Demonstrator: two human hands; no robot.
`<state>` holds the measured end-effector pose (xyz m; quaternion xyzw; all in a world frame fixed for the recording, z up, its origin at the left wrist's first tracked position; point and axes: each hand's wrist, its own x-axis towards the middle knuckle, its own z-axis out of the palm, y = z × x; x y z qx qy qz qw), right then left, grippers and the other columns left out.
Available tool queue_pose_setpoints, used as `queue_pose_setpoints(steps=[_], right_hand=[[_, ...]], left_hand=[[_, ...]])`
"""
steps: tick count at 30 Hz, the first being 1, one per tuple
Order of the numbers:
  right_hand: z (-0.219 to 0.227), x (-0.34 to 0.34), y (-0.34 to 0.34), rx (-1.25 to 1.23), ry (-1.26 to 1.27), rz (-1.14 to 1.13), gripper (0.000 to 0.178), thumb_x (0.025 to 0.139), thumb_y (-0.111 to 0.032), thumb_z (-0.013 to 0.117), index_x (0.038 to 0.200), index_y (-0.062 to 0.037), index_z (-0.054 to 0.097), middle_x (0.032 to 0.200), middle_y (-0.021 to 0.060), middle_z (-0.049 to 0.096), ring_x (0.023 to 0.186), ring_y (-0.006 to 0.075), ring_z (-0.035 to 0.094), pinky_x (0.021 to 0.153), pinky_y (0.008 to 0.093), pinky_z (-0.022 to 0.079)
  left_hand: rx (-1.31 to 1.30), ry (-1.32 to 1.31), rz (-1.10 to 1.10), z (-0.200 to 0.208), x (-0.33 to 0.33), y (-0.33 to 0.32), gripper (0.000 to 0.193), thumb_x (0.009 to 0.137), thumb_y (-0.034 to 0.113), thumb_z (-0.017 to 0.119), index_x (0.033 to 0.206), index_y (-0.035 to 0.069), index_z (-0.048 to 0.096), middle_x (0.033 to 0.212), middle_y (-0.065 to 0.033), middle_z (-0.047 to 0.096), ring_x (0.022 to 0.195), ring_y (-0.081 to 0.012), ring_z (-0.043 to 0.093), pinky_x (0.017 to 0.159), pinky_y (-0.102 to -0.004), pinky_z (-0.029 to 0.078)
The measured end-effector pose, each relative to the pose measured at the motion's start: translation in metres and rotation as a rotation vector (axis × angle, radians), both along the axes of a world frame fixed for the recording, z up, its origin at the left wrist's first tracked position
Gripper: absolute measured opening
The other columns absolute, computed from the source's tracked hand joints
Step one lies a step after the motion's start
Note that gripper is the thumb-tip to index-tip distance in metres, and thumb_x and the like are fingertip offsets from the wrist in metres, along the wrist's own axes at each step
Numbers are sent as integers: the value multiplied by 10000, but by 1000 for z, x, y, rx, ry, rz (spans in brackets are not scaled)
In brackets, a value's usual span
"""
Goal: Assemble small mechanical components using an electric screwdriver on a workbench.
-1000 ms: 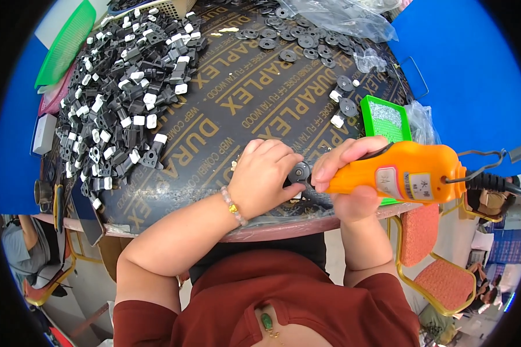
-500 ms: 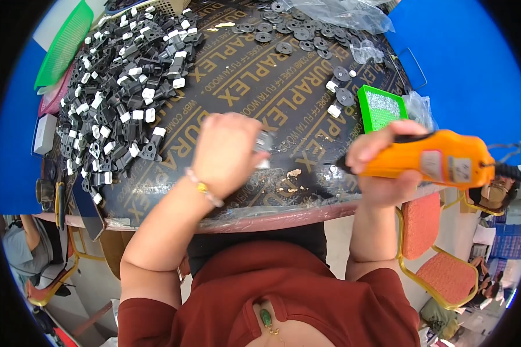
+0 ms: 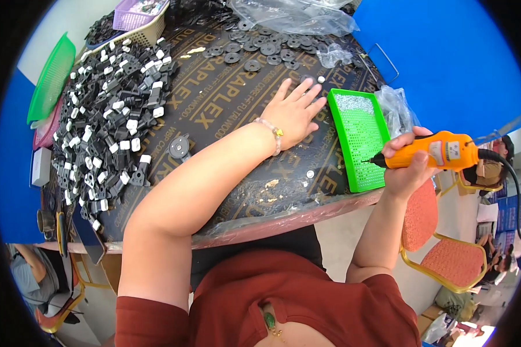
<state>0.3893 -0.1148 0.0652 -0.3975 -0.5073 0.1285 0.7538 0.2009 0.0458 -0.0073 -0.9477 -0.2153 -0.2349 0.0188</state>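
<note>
My left hand [image 3: 294,113] reaches across the table with fingers spread, palm down, over a spot where a dark disc [image 3: 308,79] and a small white piece [image 3: 321,80] show beside its fingertips. What lies under the palm is hidden. My right hand [image 3: 408,169] is wrapped round an orange electric screwdriver [image 3: 446,151], held sideways with its black nose pointing left. Its bit is over the shallow green tray [image 3: 341,147], which holds many small silvery screws; I cannot tell whether it touches one. Left of my left forearm, a black part with a round disc [image 3: 180,147] lies on the table.
A big heap of black parts with white caps [image 3: 113,121] covers the left side. Several loose dark discs [image 3: 266,46] lie at the back, near a clear plastic bag [image 3: 298,17]. Baskets [image 3: 136,36] stand back left. The screwdriver's cable [image 3: 506,165] trails off right.
My left hand has moved right and away from me, its fingers now spread. The black part with a disc now lies at left. The screwdriver's tip has moved over the green tray.
</note>
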Motion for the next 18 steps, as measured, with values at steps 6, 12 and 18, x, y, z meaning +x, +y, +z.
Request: queue_pose_setpoints(steps=[6, 12, 18], right_hand=[[-14, 34, 8, -50, 41, -38, 516, 903, -386, 706, 1149, 20, 507, 761, 105, 627, 583, 161, 585, 574, 259, 483], [-25, 38, 14, -85, 48, -12, 472, 917, -348, 702, 1153, 15, 514, 763, 88, 633, 594, 147, 594, 584, 258, 489], [-29, 45, 18, -81, 36, -25, 401, 937, -295, 672, 1147, 10, 519, 771, 84, 635, 602, 142, 590, 590, 260, 490]], left_hand=[[-80, 155, 37, -5, -29, -19, 582, 988, 375, 503, 1472, 64, 413, 1560, -122, 361, 1491, -283, 231, 1208, -518, 136], [-172, 272, 125, 33, -94, -86, 696, 881, 405, 647, 1421, 6, 464, 1489, -166, 433, 1467, -308, 269, 1200, -540, 141], [-226, 251, 176, 52, -104, -120, 661, 793, 353, 740, 1331, 15, 558, 1384, -167, 521, 1416, -333, 351, 1166, -540, 222]])
